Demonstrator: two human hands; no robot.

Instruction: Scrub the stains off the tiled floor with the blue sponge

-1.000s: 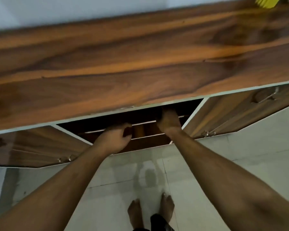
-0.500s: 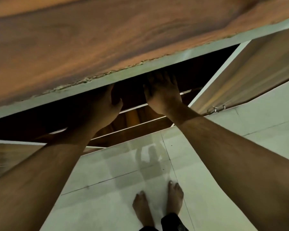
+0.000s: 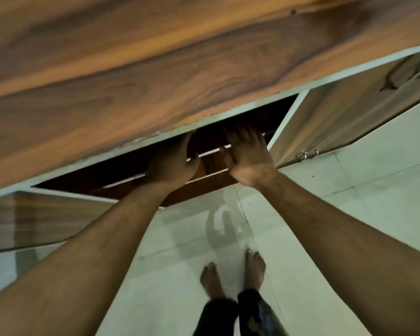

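Observation:
No blue sponge shows in the head view. Both my arms reach forward into the dark open cabinet [image 3: 252, 117] under the wooden countertop [image 3: 155, 69]. My left hand [image 3: 172, 163] is at the cabinet's top edge, and its fingertips are hidden behind the countertop's white rim. My right hand [image 3: 247, 154] is just inside the opening with its fingers spread and straight, holding nothing. The pale tiled floor [image 3: 349, 226] has a faint greyish mark [image 3: 221, 221] in front of the cabinet.
An open cabinet door [image 3: 337, 122] stands to the right of the opening, and another door [image 3: 34, 221] lies at the left. White-edged shelves [image 3: 209, 152] cross the inside. My bare feet [image 3: 230, 277] stand on the tiles below.
My head has dropped closer to the counter edge. Both hands have moved up toward the top of the cabinet opening, and the right hand's fingers have spread.

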